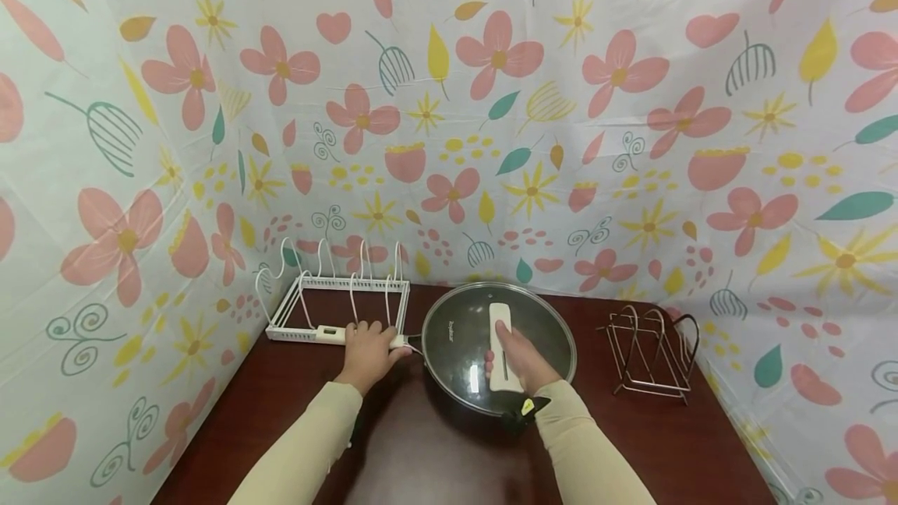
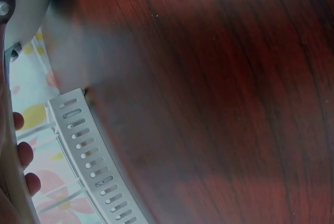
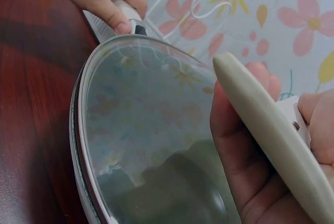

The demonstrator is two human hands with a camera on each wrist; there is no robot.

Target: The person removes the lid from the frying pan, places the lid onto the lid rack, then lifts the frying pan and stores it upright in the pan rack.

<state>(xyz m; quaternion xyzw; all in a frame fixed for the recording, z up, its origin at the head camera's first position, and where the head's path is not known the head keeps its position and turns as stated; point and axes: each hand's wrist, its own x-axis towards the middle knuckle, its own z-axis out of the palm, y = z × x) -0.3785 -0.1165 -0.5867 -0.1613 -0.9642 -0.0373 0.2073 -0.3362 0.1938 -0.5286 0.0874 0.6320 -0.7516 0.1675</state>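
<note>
A frying pan [image 3: 78, 130] with a glass lid [image 1: 449, 365] over it is at the middle of the dark wooden table. My left hand [image 1: 368, 353] grips the pan's long cream handle [image 1: 330, 334], fingers curled round it; in the left wrist view its fingertips [image 2: 26, 154] show past the handle's edge. On the lid, my right hand [image 1: 522, 361] holds the upright cream lid handle [image 1: 500, 318], thumb on one side and fingers on the other. The right wrist view shows this lid handle [image 3: 271, 130] close up, with the lid's rim along the pan's rim.
A white wire rack [image 1: 302, 333] with upright loops stands at the back left, behind the pan handle. At the right is a small metal wire rack [image 1: 652, 388]. Flower-patterned cloth [image 1: 449, 100] hangs behind and beside the table [image 1: 435, 458].
</note>
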